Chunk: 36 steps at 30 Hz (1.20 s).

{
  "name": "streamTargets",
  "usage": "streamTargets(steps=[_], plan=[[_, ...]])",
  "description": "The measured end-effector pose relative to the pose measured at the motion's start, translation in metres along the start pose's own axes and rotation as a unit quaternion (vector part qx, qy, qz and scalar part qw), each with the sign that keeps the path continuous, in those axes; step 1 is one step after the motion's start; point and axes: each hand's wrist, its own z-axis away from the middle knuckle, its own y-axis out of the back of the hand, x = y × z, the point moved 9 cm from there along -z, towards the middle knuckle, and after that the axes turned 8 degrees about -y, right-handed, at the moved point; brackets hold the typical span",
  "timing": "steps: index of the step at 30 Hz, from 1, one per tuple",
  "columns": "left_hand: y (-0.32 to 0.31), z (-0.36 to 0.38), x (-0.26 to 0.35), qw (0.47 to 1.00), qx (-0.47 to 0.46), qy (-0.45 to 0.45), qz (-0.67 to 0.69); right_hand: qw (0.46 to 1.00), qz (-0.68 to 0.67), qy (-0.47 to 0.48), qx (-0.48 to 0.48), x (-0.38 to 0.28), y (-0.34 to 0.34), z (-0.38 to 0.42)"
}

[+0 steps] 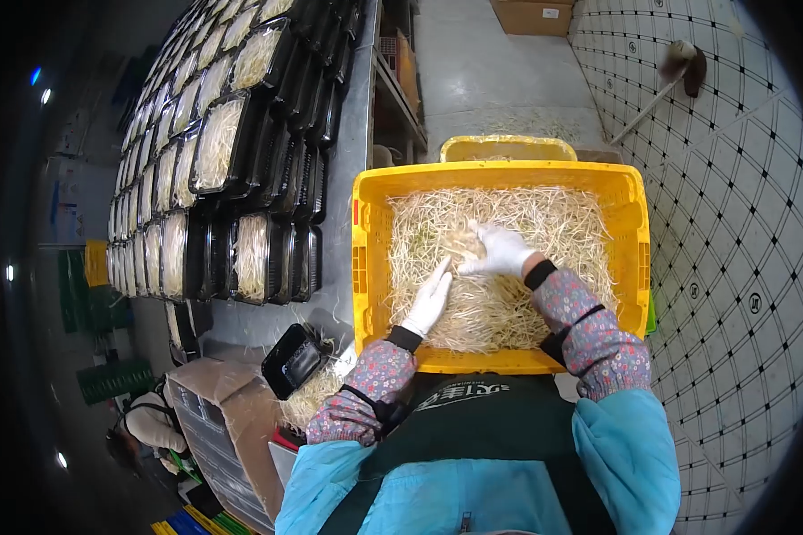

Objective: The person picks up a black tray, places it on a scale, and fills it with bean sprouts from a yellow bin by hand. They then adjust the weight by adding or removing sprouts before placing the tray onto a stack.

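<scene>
Centre of frame: yellow crate [366, 267] heaped with bean sprouts [509, 267]. Both hands are gloved in white and sit in the sprouts, close together but not touching. Left hand [428, 301] lies flat, fingers straight, pressed into the pile at centre. Right hand [500, 250], slightly above it in the frame, is curled around a small clump of sprouts.

Upper left: long rows of black trays [223, 147], most already filled with sprouts. 1 black tray [293, 358] at lower left sits tilted and unfilled, loose sprouts just beside it. A 2nd yellow crate [509, 147] shows behind the 1st.

Judgement: packing well advanced; crate load remains large.
</scene>
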Motion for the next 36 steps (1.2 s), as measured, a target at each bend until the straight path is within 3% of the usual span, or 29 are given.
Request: streamTargets(steps=[2, 3, 4, 6, 11, 13, 14, 16, 17, 19, 20, 22, 23, 24, 26, 28, 30, 31, 32, 34, 35, 36], plan=[[0.017, 0.013, 0.016, 0.999, 0.027, 0.016, 0.045, 0.994, -0.006, 0.083, 0.068, -0.016, -0.009, 0.037], [0.025, 0.02, 0.026, 0.998, 0.037, 0.014, 0.049, 0.999, -0.01, 0.045, -0.007, -0.03, -0.012, 0.055], [0.032, 0.024, 0.034, 0.998, 0.039, 0.015, 0.049, 0.999, -0.009, 0.046, -0.009, -0.035, -0.023, 0.065], [0.046, 0.031, 0.043, 0.994, 0.066, 0.022, 0.082, 0.98, 0.12, 0.089, 0.128, -0.053, -0.026, 0.091], [0.089, 0.042, 0.096, 0.976, 0.191, -0.035, 0.094, 0.961, 0.205, 0.051, 0.177, -0.057, -0.045, 0.079], [0.119, 0.058, 0.106, 0.967, 0.242, -0.058, 0.049, 0.987, 0.038, 0.061, 0.143, -0.025, -0.049, 0.038], [0.135, 0.07, 0.113, 0.961, 0.267, -0.065, 0.023, 0.987, 0.039, 0.066, 0.142, -0.024, -0.031, 0.03], [0.171, 0.099, 0.123, 0.937, 0.342, -0.066, 0.019, 0.996, -0.058, -0.06, -0.017, -0.006, -0.014, 0.018], [0.187, 0.116, 0.129, 0.924, 0.376, -0.064, 0.012, 0.997, -0.054, -0.057, -0.017, -0.005, -0.016, 0.015], [0.212, 0.153, 0.131, 0.895, 0.442, -0.063, 0.022, 0.991, 0.065, -0.055, 0.104, -0.006, -0.006, 0.016], [0.22, 0.17, 0.125, 0.885, 0.46, -0.063, 0.044, 0.991, 0.069, -0.05, 0.103, -0.012, -0.012, 0.02], [0.231, 0.194, 0.109, 0.87, 0.483, -0.061, 0.075, 0.971, 0.209, -0.052, 0.106, -0.037, -0.022, 0.039], [0.234, 0.201, 0.102, 0.867, 0.489, -0.063, 0.076, 0.958, 0.239, -0.023, 0.155, -0.044, -0.026, 0.046], [0.237, 0.21, 0.097, 0.854, 0.514, -0.059, 0.054, 0.957, 0.244, -0.017, 0.154, -0.042, -0.027, 0.041], [0.252, 0.236, 0.087, 0.814, 0.578, -0.045, -0.032, 0.989, 0.119, -0.048, 0.075, -0.025, -0.033, 0.029], [0.281, 0.28, 0.077, 0.716, 0.622, -0.01, -0.317, 0.985, 0.127, -0.043, 0.108, -0.023, -0.02, 0.032], [0.296, 0.32, 0.064, 0.63, 0.641, 0.063, -0.434, 0.993, 0.069, -0.052, 0.083, -0.019, -0.012, 0.03], [0.305, 0.343, 0.046, 0.611, 0.674, 0.067, -0.41, 0.993, 0.044, -0.065, 0.085, -0.02, -0.001, 0.037], [0.306, 0.361, 0.045, 0.572, 0.678, 0.152, -0.435, 0.993, 0.047, -0.059, 0.086, -0.025, 0.011, 0.046], [0.319, 0.395, 0.016, 0.571, 0.733, 0.2, -0.312, 0.993, -0.013, -0.032, 0.116, -0.031, 0.034, 0.063], [0.317, 0.403, 0.001, 0.562, 0.755, 0.224, -0.253, 0.979, -0.081, 0.062, 0.174, -0.021, 0.034, 0.058], [0.317, 0.408, -0.012, 0.559, 0.758, 0.224, -0.251, 0.979, -0.078, 0.065, 0.174, -0.017, 0.033, 0.055]])
